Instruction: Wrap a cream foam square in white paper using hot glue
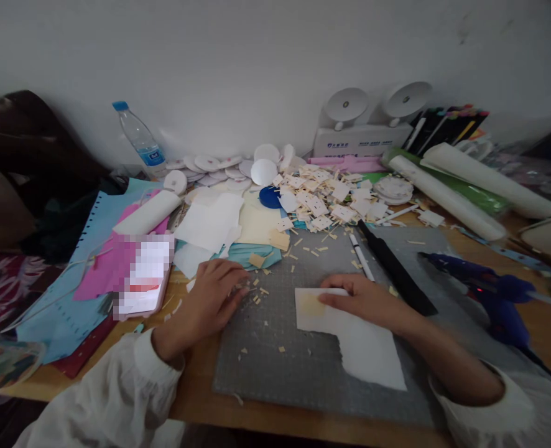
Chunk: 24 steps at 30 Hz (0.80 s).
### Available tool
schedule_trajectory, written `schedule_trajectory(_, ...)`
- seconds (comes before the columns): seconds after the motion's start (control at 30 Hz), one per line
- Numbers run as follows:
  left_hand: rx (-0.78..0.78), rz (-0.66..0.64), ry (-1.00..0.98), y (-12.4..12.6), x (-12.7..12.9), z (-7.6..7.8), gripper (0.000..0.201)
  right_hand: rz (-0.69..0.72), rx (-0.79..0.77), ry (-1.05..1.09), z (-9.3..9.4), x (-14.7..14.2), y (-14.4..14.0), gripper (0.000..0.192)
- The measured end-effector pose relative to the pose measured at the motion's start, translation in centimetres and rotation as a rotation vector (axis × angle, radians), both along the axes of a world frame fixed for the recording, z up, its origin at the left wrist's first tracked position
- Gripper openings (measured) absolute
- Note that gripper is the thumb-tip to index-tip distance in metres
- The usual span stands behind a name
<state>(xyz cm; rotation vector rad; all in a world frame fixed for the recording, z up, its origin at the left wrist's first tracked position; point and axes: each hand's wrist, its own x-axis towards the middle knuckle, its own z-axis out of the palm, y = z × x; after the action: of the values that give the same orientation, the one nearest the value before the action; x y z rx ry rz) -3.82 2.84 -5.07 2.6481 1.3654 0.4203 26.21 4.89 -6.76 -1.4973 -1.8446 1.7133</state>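
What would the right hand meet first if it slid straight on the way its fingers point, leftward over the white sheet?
Probably the loose cream offcuts on the grey cutting mat, then the left hand resting just beyond. The right hand lies flat on the white sheet; depth is hard to judge.

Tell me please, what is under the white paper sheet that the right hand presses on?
The white paper sheet lies flat on the grey cutting mat, with the right hand on its upper edge. Whether any scraps lie beneath it cannot be seen; the paper covers that part.
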Motion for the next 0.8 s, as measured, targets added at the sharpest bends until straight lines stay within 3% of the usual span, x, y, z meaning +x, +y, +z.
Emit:
schedule_trajectory(0.13,0.020,-0.109,0.080,0.1,0.4,-0.8,0.015,0.001,-0.014,0.003,0.1,0.0,-0.1,0.036)
schedule_trajectory(0.33,0.027,-0.072,0.133,0.7,0.3,-1.5,0.018,0.000,0.010,0.001,0.2,0.1,-0.2,0.035)
schedule_trajectory(0.67,0.124,0.264,-0.023,2.4,-5.0,2.4,0.019,-0.001,0.002,0.004,-0.1,0.1,-0.1,0.036)
schedule_trajectory(0.8,0.068,0.269,-0.079,1.9,-6.4,3.3,0.023,0.007,0.008,0.006,0.0,0.2,-0.1,0.033)
